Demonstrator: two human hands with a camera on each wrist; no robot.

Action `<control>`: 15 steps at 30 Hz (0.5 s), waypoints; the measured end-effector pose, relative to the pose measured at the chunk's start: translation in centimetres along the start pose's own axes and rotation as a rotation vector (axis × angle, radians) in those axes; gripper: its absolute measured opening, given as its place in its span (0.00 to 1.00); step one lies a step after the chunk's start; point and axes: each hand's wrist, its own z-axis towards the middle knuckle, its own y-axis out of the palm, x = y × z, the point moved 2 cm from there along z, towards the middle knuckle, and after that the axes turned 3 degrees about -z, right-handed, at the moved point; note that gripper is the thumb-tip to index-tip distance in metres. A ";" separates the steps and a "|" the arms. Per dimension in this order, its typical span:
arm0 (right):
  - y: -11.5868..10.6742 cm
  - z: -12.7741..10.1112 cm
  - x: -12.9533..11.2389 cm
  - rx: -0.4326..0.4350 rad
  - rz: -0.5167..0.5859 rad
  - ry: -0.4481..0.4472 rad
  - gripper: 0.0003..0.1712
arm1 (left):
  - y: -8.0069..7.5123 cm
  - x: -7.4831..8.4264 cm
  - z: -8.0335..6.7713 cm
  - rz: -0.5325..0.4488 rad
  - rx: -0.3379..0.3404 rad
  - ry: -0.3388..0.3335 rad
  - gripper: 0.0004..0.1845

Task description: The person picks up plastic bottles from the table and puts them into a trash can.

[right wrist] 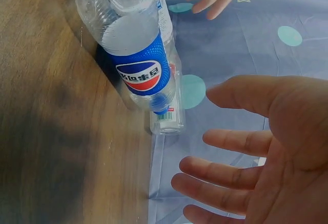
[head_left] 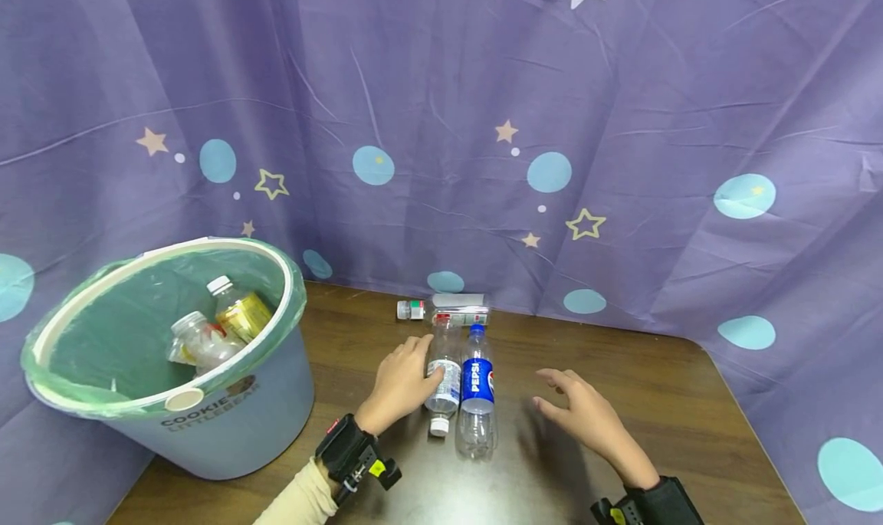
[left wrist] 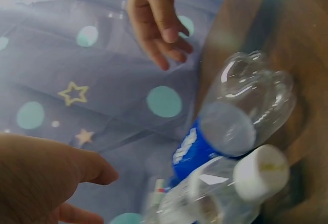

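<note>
On the worktop (head_left: 621, 372), a clear bottle (head_left: 444, 375) lying beside a blue-labelled bottle (head_left: 477, 387) is touched by the left hand (head_left: 400, 383), fingers relaxed, while the right hand (head_left: 586, 414) is held open nearby; a firm grasp seems needed next.

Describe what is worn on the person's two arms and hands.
Both hands are bare. The left hand has a black wrist device with a small yellow tag, over a cream long sleeve. The right hand has a similar black wrist device; no sleeve shows there.
</note>
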 end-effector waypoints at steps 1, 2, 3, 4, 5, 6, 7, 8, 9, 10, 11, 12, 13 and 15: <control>0.0 0.0 0.0 0.000 0.001 0.001 0.26 | 0.5 0.0 0.0 -0.011 -0.013 -0.014 0.34; 0.1 0.0 0.0 0.000 0.003 0.002 0.26 | 0.9 0.0 0.0 -0.022 -0.023 -0.024 0.35; 0.1 0.0 0.0 0.002 0.004 0.003 0.26 | 1.4 0.0 0.1 -0.030 -0.034 -0.034 0.36; 0.2 0.1 0.0 0.002 0.006 0.003 0.26 | 1.9 0.0 0.2 -0.034 -0.049 -0.046 0.37; 0.2 0.1 0.0 0.003 0.008 0.004 0.26 | 2.3 0.0 0.2 -0.034 -0.061 -0.056 0.38; 0.3 0.1 0.0 0.002 0.009 0.004 0.26 | 2.8 0.0 0.4 -0.033 -0.069 -0.064 0.39; 0.3 0.1 0.0 -0.001 0.010 0.006 0.26 | 3.2 0.0 0.5 -0.029 -0.077 -0.071 0.40; 0.3 0.1 0.0 -0.004 0.013 0.006 0.26 | 3.6 0.0 0.6 -0.020 -0.083 -0.076 0.40; 0.4 0.1 0.0 -0.006 0.014 0.006 0.26 | 3.9 0.0 0.7 -0.010 -0.090 -0.082 0.41; 0.4 0.1 0.0 -0.010 0.015 0.006 0.26 | 4.3 -0.1 0.9 0.003 -0.097 -0.085 0.41; 0.4 0.0 0.1 -0.011 0.019 0.007 0.26 | 4.6 0.0 1.0 0.013 -0.102 -0.087 0.42; 0.4 0.0 0.1 -0.012 0.021 0.008 0.27 | 4.9 -0.1 1.1 0.024 -0.107 -0.088 0.43; 0.4 0.0 0.1 -0.014 0.024 0.008 0.27 | 5.1 -0.1 1.2 0.037 -0.111 -0.089 0.44; 0.4 0.0 0.1 -0.017 0.029 0.008 0.27 | 5.5 -0.1 1.4 0.065 -0.115 -0.087 0.45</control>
